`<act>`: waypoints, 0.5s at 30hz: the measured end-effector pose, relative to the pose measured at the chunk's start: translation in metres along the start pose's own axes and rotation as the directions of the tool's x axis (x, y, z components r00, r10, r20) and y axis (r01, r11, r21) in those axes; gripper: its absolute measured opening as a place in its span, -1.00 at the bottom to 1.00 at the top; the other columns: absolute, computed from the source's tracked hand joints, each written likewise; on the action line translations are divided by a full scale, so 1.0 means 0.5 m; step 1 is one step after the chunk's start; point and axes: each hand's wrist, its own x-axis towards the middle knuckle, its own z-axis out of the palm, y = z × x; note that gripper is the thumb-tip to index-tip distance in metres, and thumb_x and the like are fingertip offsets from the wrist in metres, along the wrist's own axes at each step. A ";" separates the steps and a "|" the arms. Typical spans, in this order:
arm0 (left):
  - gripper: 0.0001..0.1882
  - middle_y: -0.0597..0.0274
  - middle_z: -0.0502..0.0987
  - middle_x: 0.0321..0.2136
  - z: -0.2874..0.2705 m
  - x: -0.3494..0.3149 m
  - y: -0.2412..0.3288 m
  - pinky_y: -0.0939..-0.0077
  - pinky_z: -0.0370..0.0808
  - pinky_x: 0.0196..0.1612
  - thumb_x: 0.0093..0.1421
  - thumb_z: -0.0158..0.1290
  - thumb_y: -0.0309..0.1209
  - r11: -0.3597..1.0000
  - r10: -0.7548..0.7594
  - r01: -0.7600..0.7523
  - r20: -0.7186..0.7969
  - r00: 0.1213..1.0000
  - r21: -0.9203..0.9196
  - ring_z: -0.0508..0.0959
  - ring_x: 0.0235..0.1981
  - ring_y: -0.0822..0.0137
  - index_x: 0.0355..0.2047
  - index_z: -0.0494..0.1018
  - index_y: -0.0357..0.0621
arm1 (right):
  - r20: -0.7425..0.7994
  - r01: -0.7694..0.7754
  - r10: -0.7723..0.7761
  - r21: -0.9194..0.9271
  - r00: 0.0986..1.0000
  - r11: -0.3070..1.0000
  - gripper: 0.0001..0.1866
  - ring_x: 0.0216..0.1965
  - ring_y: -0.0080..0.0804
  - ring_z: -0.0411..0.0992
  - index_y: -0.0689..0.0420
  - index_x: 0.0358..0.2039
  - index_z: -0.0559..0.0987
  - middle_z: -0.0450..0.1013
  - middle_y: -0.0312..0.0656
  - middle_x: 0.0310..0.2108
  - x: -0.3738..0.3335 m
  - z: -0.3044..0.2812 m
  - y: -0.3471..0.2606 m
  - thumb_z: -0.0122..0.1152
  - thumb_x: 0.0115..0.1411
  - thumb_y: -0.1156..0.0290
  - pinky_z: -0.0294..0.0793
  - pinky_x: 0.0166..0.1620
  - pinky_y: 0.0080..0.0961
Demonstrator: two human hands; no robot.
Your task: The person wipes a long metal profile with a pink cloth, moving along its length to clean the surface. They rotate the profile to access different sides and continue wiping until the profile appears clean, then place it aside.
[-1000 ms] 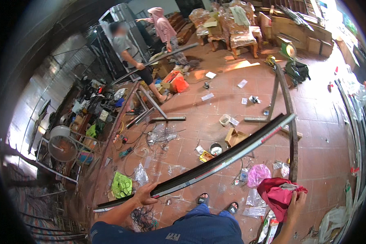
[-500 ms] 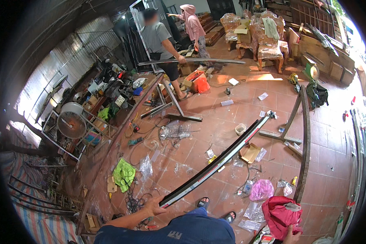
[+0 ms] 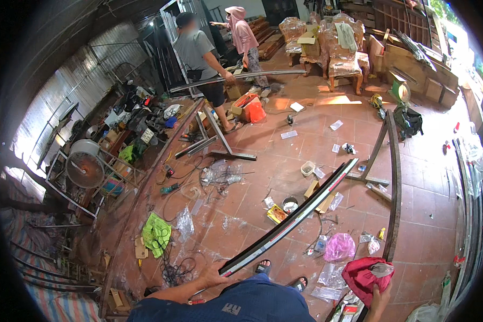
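My left hand is closed around the near end of a long black-and-silver metal profile. The profile slants away to the right above the floor, its far end near a brown metal stand. At the lower right, my right hand grips the edge of a crumpled red cloth with a grey inside. That cloth lies against the near end of the stand's long bar. Some of the right fingers are hidden beneath it.
A pink plastic bag, a yellow box and a green cloth lie on the tiles. Cables coil at left. Ahead, a person in grey holds another long profile; another in pink stands beyond. Long profiles lie at right.
The profile in my left hand has swung right over the floor, uncovering the yellow box. My right hand has come further into view at the red cloth. The whole view has shifted slightly.
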 end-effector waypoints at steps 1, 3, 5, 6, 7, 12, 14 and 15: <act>-0.19 -0.08 0.69 -0.09 0.012 -0.013 -0.020 0.12 0.60 0.01 -0.02 0.38 -0.08 0.999 0.034 -0.033 -0.035 0.999 0.014 0.70 -0.07 -0.07 0.28 0.51 0.02 | 0.074 -0.064 0.065 -0.016 0.995 0.998 -0.18 0.40 -0.05 0.36 0.17 0.52 0.23 0.33 0.20 0.41 0.000 -0.005 0.012 0.33 0.36 0.18 0.32 0.39 -0.24; -0.19 -0.10 0.68 -0.07 0.026 0.024 -0.014 0.11 0.60 0.03 -0.01 0.38 -0.09 0.993 0.113 -0.112 -0.047 0.992 0.023 0.69 -0.05 -0.08 0.29 0.50 -0.01 | -0.143 0.183 -0.161 0.153 0.977 0.971 -0.33 0.25 -0.06 0.49 0.19 0.33 0.49 0.49 0.10 0.28 -0.065 -0.012 -0.057 0.40 0.32 0.12 0.42 0.32 -0.21; -0.18 -0.13 0.67 -0.04 0.008 0.012 0.027 0.10 0.60 0.04 0.00 0.38 -0.12 0.994 0.103 -0.102 -0.038 0.994 0.038 0.68 -0.03 -0.10 0.31 0.48 -0.04 | -0.230 0.241 -0.181 0.265 0.956 0.934 -0.39 0.19 -0.09 0.55 0.18 0.25 0.60 0.56 0.07 0.21 -0.085 -0.006 -0.066 0.44 0.30 0.09 0.47 0.29 -0.22; -0.17 -0.14 0.67 -0.03 0.010 0.004 0.013 0.10 0.60 0.04 0.01 0.38 -0.12 0.990 0.125 -0.121 -0.052 0.991 0.073 0.68 -0.03 -0.11 0.32 0.46 -0.05 | -0.208 0.171 -0.109 0.309 0.972 0.936 -0.38 0.20 -0.11 0.55 0.17 0.27 0.60 0.56 0.08 0.22 -0.078 -0.001 -0.026 0.43 0.31 0.08 0.46 0.31 -0.24; -0.16 -0.15 0.66 -0.02 0.010 0.002 -0.008 0.09 0.60 0.04 0.01 0.38 -0.13 0.984 0.148 -0.140 -0.064 0.987 0.112 0.67 -0.03 -0.11 0.33 0.45 -0.05 | -0.184 0.098 -0.033 0.355 0.982 0.930 -0.37 0.20 -0.13 0.55 0.15 0.29 0.59 0.55 0.10 0.22 -0.074 0.004 0.003 0.43 0.32 0.08 0.45 0.32 -0.26; -0.09 -0.14 0.64 -0.03 -0.008 0.026 0.054 0.10 0.60 0.04 -0.03 0.39 -0.18 0.973 0.188 -0.179 -0.052 0.981 0.147 0.66 -0.01 -0.13 0.37 0.40 -0.07 | -0.681 0.272 -0.028 0.254 0.731 0.928 -0.26 0.28 -0.07 0.45 0.17 0.48 0.29 0.39 0.07 0.35 0.031 -0.023 0.206 0.27 0.41 0.11 0.41 0.31 -0.21; -0.06 -0.15 0.62 0.02 -0.009 0.029 0.067 0.10 0.62 0.01 -0.01 0.42 -0.13 0.949 0.281 -0.270 -0.049 0.958 0.162 0.66 -0.01 -0.14 0.39 0.36 -0.09 | -0.718 0.281 -0.045 0.214 0.695 0.936 -0.27 0.22 -0.06 0.47 0.16 0.48 0.30 0.40 0.04 0.33 -0.007 -0.033 0.055 0.26 0.41 0.11 0.43 0.28 -0.21; -0.05 -0.15 0.62 0.02 -0.008 0.036 0.079 0.10 0.62 0.02 -0.01 0.42 -0.14 0.945 0.293 -0.283 -0.035 0.956 0.166 0.66 0.00 -0.14 0.39 0.35 -0.10 | -0.681 0.317 -0.063 0.254 0.729 0.914 -0.27 0.20 -0.06 0.49 0.16 0.47 0.30 0.41 0.03 0.32 -0.019 -0.027 -0.005 0.26 0.41 0.11 0.44 0.27 -0.21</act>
